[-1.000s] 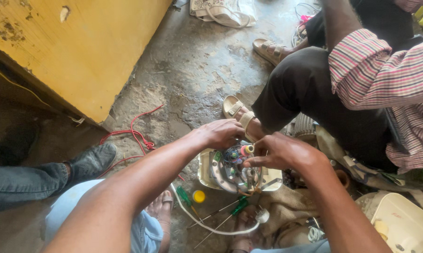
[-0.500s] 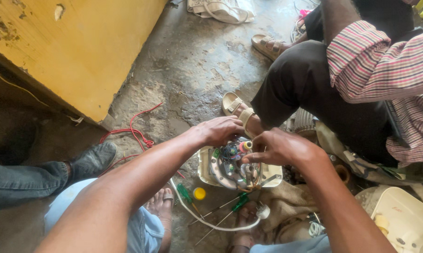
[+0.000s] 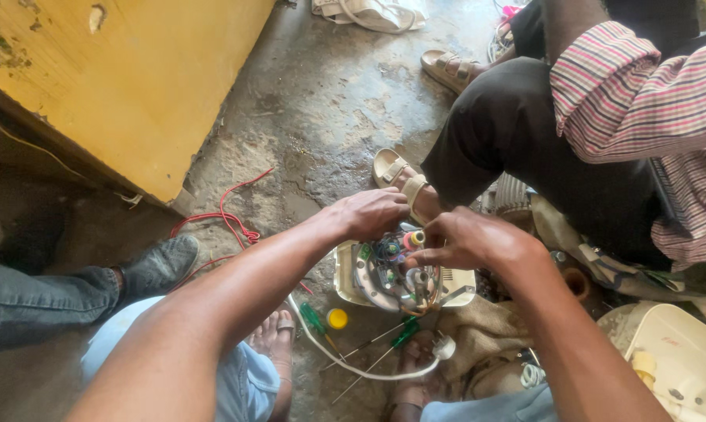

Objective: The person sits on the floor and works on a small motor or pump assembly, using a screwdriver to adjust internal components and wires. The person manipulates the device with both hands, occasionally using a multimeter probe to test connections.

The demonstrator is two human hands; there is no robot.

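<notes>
Concrete floor (image 3: 329, 101) | opened appliance (image 3: 400, 273) under 2 hands | left hand (image 3: 372, 212), right hand (image 3: 466, 238) pinching its wires

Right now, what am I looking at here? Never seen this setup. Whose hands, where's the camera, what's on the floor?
There is no robot: one camera sits on a person's head and looks down, so the two bare forearms coming up from the bottom are the wearer's own. The left hand and right hand both rest on an opened small appliance, a cream shell whose round metal base and coloured wiring are exposed. The fingers touch the wiring at the top; whether they pinch a part I cannot tell.

On the concrete floor lie two green-handled screwdrivers, a yellow cap, a white power cord with its plug, and a red wire. A yellow board leans at the left. Another person in a striped shirt sits opposite, and a dark shoe enters from the left.
</notes>
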